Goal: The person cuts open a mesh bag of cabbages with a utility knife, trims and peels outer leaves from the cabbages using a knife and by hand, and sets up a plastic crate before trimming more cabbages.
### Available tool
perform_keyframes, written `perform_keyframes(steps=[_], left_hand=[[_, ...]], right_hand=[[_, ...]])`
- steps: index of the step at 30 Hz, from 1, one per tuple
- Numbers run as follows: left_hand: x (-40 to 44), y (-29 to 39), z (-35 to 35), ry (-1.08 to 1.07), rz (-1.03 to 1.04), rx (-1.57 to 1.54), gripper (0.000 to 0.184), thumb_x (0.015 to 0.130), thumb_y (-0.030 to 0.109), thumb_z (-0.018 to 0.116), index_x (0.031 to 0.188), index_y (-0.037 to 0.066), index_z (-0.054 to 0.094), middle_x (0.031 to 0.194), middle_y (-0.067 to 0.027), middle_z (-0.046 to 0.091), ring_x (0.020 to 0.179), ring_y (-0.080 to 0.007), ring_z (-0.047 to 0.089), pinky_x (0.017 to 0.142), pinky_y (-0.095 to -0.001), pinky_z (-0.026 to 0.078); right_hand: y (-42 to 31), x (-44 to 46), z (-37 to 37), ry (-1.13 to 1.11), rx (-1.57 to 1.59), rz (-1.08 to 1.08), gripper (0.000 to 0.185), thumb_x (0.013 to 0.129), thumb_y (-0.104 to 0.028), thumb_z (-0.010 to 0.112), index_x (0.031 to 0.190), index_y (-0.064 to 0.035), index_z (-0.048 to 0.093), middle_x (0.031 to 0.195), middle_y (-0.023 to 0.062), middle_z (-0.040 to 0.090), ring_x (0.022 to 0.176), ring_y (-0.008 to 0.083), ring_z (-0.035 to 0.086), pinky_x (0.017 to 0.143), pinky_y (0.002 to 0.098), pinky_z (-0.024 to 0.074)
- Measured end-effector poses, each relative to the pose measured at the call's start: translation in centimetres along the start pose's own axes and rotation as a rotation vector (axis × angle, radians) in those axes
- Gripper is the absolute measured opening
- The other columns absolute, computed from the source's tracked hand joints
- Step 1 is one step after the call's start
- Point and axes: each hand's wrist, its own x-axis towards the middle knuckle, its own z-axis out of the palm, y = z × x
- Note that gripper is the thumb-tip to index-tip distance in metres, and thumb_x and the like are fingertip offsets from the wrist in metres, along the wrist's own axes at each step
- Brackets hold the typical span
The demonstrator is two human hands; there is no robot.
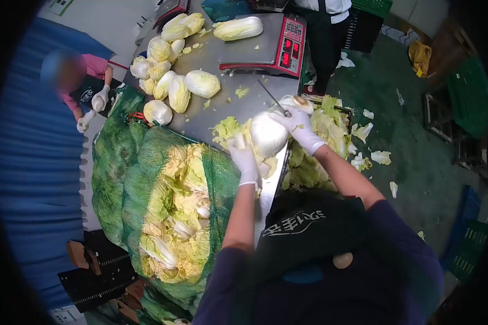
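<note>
A napa cabbage [268,134] with its broad white base toward me lies at the near edge of the steel table. My left hand [244,160], in a white glove, is closed against its left side, among loose outer leaves [226,129]. My gloved right hand [299,128] grips a knife [274,96] at the cabbage's upper right; the dark blade points up and left. Just beyond that hand sits another pale cabbage piece [298,103] with a brownish cut end.
Several trimmed cabbages [179,93] lie on the table [217,62] near a red scale [291,47] carrying one cabbage. Green net sacks [222,189] stand at left, leaf trimmings [331,127] at right. One person [87,76] is at left, another [325,32] behind the scale.
</note>
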Motion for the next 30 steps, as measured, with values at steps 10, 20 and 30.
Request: perform_keyframes(steps=[10,20,30], left_hand=[[-3.5,12.2,-5.8,-0.310,0.541,0.431,0.090,0.066,0.033,0.077,0.134,-0.004,0.032,0.132,-0.0246,0.039,0.123,-0.0365,0.040,0.102,-0.0395,0.034],[-5.4,10.6,-10.2,-0.403,0.222,0.576,0.111,0.054,0.044,0.081,0.137,-0.001,0.023,0.129,-0.0243,0.040,0.114,-0.0377,0.049,0.092,-0.0410,0.045],[-6.1,6.8,-6.4,-0.466,-0.055,-0.333,0.068,0.074,0.025,0.073,0.127,-0.002,0.039,0.122,-0.0158,0.049,0.108,-0.0264,0.053,0.093,-0.0355,0.045]], right_hand=[[2.9,0.6,3.3,-0.072,-0.250,0.019,0.050,0.075,-0.044,0.067,0.114,-0.0138,0.063,0.109,0.0166,0.060,0.097,0.0315,0.060,0.084,0.0366,0.0474],[8.4,1.7,5.3,0.052,-0.574,0.024,0.050,0.074,-0.017,0.063,0.122,-0.0246,0.052,0.132,0.0143,0.044,0.088,0.0334,0.062,0.077,0.0397,0.0509],[14.2,1.7,-6.4,0.357,-0.562,-0.087,0.044,0.075,-0.022,0.068,0.117,-0.0174,0.057,0.116,0.0140,0.052,0.089,0.0356,0.060,0.077,0.0422,0.0501]])
